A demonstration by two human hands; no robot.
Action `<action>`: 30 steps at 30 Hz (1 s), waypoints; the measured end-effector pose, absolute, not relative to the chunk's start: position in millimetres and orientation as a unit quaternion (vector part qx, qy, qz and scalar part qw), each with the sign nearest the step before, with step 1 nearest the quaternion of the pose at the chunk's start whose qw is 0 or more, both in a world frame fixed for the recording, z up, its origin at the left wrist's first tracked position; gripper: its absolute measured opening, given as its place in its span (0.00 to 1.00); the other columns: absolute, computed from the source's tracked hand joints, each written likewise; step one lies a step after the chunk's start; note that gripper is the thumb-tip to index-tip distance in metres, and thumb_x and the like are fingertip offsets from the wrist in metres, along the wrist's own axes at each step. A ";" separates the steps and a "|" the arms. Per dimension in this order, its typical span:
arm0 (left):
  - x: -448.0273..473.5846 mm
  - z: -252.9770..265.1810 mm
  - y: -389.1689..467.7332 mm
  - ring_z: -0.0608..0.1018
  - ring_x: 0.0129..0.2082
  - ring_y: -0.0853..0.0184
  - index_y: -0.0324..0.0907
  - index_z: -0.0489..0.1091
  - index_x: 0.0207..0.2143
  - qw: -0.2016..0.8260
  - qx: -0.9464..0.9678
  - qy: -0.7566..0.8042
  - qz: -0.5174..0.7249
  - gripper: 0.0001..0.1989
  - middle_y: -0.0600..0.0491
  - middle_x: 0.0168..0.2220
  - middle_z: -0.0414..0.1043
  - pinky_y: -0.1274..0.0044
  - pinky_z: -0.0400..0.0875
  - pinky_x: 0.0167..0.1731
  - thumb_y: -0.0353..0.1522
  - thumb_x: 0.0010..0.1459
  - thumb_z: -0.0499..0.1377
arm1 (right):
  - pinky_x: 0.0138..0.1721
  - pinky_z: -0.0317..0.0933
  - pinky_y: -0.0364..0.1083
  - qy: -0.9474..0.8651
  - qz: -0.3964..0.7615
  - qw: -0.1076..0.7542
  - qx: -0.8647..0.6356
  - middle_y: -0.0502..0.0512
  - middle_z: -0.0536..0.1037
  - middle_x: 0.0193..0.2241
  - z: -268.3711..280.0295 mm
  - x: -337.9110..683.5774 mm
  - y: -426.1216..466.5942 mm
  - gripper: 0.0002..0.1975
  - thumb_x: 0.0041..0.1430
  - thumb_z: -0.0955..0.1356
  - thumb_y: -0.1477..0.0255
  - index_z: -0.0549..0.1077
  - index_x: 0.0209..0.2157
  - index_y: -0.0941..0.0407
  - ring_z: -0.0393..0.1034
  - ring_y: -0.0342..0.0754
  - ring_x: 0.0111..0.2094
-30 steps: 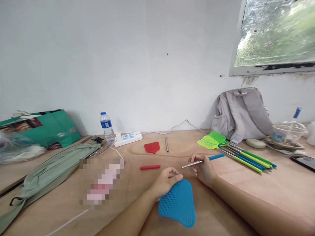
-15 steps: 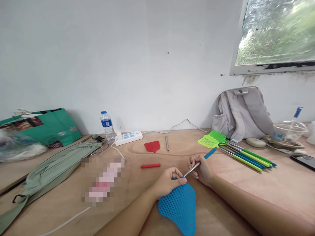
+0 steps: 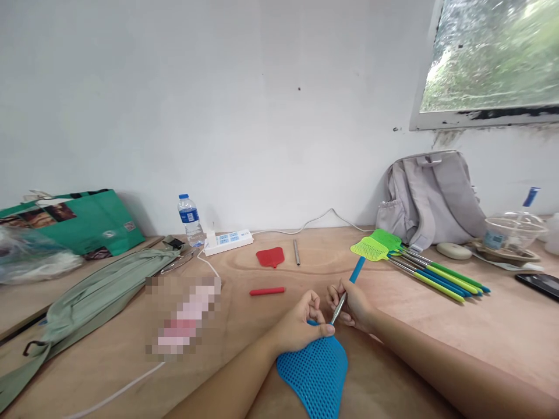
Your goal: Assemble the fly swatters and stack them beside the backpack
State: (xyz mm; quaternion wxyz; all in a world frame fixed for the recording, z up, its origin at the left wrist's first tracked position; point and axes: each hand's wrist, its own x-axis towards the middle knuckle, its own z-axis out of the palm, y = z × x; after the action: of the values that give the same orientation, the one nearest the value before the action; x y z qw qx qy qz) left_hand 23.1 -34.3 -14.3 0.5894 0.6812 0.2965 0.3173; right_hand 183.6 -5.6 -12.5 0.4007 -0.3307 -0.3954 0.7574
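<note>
A blue fly swatter (image 3: 315,375) with a mesh head, a silver rod and a blue handle is between my hands, its head toward me. My left hand (image 3: 305,323) pinches the swatter where head and rod meet. Around the silver rod, close to the blue handle, my right hand (image 3: 351,305) is closed. Farther off on the table lie a red swatter head (image 3: 270,256), a loose silver tube (image 3: 297,252) and a red handle (image 3: 266,291), all apart from one another. To the right, several green, yellow-green and blue-handled fly swatters (image 3: 432,276) lie in a pile.
A white power strip (image 3: 229,242) and a water bottle (image 3: 190,221) stand near the wall. At the right are a grey backpack (image 3: 430,198), a plastic cup (image 3: 509,235) and a phone (image 3: 541,284). A green bag (image 3: 105,227) and a grey-green strap bag (image 3: 96,297) occupy the left.
The blue swatter's handle end has swung left and away from me, so the rod stands steeper in view. My right hand has shifted slightly left and closer to my left hand.
</note>
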 end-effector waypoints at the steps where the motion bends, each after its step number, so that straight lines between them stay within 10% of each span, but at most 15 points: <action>1: 22.9 -14.3 -34.9 0.62 0.21 0.78 0.43 0.48 0.30 0.591 0.681 0.293 0.317 0.21 0.62 0.22 0.61 0.84 0.54 0.22 0.33 0.44 0.62 | 0.05 0.33 0.37 -0.398 0.755 0.403 -0.330 0.49 0.63 0.10 -13.0 182.9 -6.7 0.11 0.41 0.55 0.70 0.56 0.11 0.57 0.44 0.35 0.04; 23: 8.1 4.3 -22.6 0.73 0.27 0.67 0.39 0.63 0.30 0.684 0.393 0.427 0.443 0.18 0.53 0.28 0.70 0.76 0.67 0.28 0.28 0.34 0.66 | 0.09 0.40 0.37 -0.379 0.437 0.665 -0.472 0.43 0.64 0.16 -19.4 261.7 56.4 0.15 0.41 0.66 0.62 0.57 0.23 0.55 0.49 0.34 0.10; 27: 18.9 7.9 -29.2 0.74 0.37 0.59 0.37 0.67 0.35 0.700 0.270 0.422 0.509 0.16 0.44 0.36 0.72 0.69 0.69 0.36 0.34 0.43 0.62 | 0.13 0.42 0.38 -0.496 0.369 0.592 -0.517 0.44 0.62 0.12 -18.2 281.6 57.6 0.15 0.36 0.70 0.63 0.61 0.17 0.57 0.52 0.36 0.13; 30: 25.3 7.6 -37.0 0.74 0.40 0.58 0.40 0.67 0.42 0.709 0.281 0.404 0.505 0.20 0.45 0.40 0.71 0.67 0.69 0.39 0.33 0.43 0.62 | 0.18 0.44 0.40 -0.683 0.212 0.382 -0.586 0.46 0.61 0.11 -16.1 285.0 55.9 0.18 0.43 0.65 0.61 0.60 0.12 0.58 0.55 0.39 0.16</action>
State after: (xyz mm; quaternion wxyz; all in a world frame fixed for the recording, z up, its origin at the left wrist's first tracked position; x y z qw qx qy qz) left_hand 25.3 -37.0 7.6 0.7092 0.2807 0.4040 0.5050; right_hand 285.0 55.9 -16.1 0.3816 -0.5859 -0.6828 0.2120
